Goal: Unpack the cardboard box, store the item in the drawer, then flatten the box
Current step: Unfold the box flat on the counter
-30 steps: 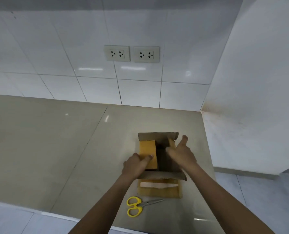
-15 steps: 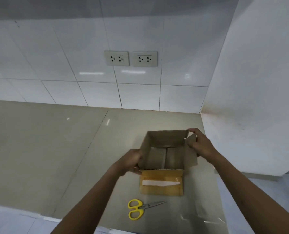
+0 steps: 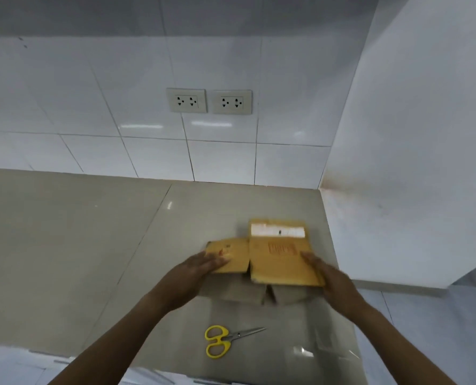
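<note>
The yellow-brown cardboard box (image 3: 280,262) lies collapsed flat on the beige countertop (image 3: 78,245), its flaps spread out; a white label strip shows on the far flap. My left hand (image 3: 200,269) rests with straight fingers on the left flap. My right hand (image 3: 327,276) presses flat on the right edge of the main panel. Plain brown flaps stick out toward me under the box. No drawer and no unpacked item are in view.
Yellow-handled scissors (image 3: 223,340) lie near the counter's front edge, close to my arms. A clear strip of tape (image 3: 328,351) lies at the front right. Two wall sockets (image 3: 209,101) sit on the tiled wall behind. A white wall (image 3: 412,162) bounds the counter on the right.
The box stood open and upright with both hands gripping its sides; now it is turned over and pressed flat, with both hands lying open on top of it.
</note>
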`<state>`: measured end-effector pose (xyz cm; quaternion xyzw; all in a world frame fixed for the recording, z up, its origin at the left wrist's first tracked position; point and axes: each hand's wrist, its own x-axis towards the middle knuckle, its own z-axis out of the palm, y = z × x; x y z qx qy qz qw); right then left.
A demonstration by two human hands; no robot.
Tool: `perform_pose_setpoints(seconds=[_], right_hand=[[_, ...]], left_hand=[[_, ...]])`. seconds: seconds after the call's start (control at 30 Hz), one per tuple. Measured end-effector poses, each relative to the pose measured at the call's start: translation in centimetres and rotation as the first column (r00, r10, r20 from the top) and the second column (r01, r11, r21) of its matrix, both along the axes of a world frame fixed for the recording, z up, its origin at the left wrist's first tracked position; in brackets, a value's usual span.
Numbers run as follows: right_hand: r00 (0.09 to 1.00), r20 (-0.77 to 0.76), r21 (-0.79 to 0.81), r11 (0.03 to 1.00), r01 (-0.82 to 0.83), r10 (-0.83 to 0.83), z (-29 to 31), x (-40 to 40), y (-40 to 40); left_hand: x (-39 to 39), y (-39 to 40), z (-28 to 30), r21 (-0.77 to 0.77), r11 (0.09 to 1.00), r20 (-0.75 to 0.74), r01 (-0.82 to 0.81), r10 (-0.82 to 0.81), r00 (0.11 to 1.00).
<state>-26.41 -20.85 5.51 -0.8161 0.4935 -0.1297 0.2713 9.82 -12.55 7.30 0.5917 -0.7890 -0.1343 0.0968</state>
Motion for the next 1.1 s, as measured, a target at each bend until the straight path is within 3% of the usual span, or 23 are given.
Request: perform_pose_setpoints(seconds=[0.07,0.13,0.23,0.33,0.47,0.57,0.67,0.73,0.77,0.8,0.83,0.87,0.9,0.93,1.0,1.1], right_hand=[[0.995,-0.075,0.213,0.976,-0.042,0.06,-2.0,0.4,1.5],[0.971,-0.216,0.323,0.946,-0.031,0.105,-3.0,1.0,1.8],[0.836,-0.502,0.422,0.907,0.014,0.22,-2.2,0.9,0.6],[0.873,-0.467,0.365,0.93,0.046,0.14,-0.9,1.9,-1.1],[0.928,-0.372,0.169,0.985,0.046,0.021,-2.1,6.2,-2.3],[0.885,-0.466,0.142,0.988,0.065,0.009,-4.6,7.9,-1.8],[0.857,-0.516,0.123,0.99,0.072,0.002,-6.0,8.0,-1.8],[0.895,-0.443,0.12,0.985,0.124,-0.059,-5.7,8.0,-2.2],[0.916,-0.361,0.107,0.968,0.229,-0.177,-5.3,8.0,-2.3],[0.898,-0.257,0.08,0.918,0.388,-0.358,-5.0,8.0,-2.4],[0.821,-0.156,0.065,0.824,0.563,-0.548,-4.8,7.8,-2.7],[0.725,-0.108,0.092,0.719,0.689,-0.68,-4.6,7.6,-2.9],[0.662,-0.126,0.148,0.646,0.749,-0.739,-4.4,7.5,-3.1],[0.648,-0.171,0.202,0.618,0.76,-0.742,-4.3,7.5,-3.3],[0.694,-0.219,0.253,0.647,0.719,-0.686,-4.5,7.6,-3.4],[0.749,-0.126,0.299,0.695,0.654,-0.651,-4.4,7.7,-3.2]], left_hand=[[0.0,1.0,-1.8,0.055,0.998,0.074,0.035,-0.039,0.996],[-0.1,1.5,-3.2,0.04,0.995,0.202,0.09,-0.096,0.975],[0.1,1.7,-4.5,0.195,0.98,0.306,-0.038,-0.024,0.952],[-0.5,0.0,-4.7,0.123,0.984,0.215,-0.129,0.101,0.971],[-3.6,-3.7,-5.0,0.339,0.912,0.171,-0.232,0.183,0.968],[-5.5,-4.9,-6.4,0.455,0.849,0.213,-0.27,0.19,0.958],[-5.9,-5.3,-7.7,0.449,0.841,0.251,-0.302,0.206,0.946],[-5.7,-5.7,-7.0,0.441,0.845,0.202,-0.304,0.236,0.95],[-5.7,-5.8,-6.5,0.445,0.837,0.148,-0.319,0.283,0.948],[-5.7,-5.8,-5.9,0.429,0.823,0.076,-0.374,0.379,0.922],[-5.7,-5.8,-5.6,0.39,0.784,0.0,-0.484,0.525,0.851],[-5.6,-5.8,-5.4,0.341,0.686,-0.056,-0.644,0.698,0.714],[-5.5,-5.8,-5.1,0.322,0.528,-0.07,-0.785,0.841,0.537],[-5.4,-5.7,-4.9,0.358,0.375,-0.041,-0.855,0.921,0.387],[-5.4,-5.4,-4.6,0.481,0.208,0.015,-0.851,0.969,0.246],[-4.9,-5.0,-4.4,0.564,0.18,-0.057,-0.806,0.982,0.18]])
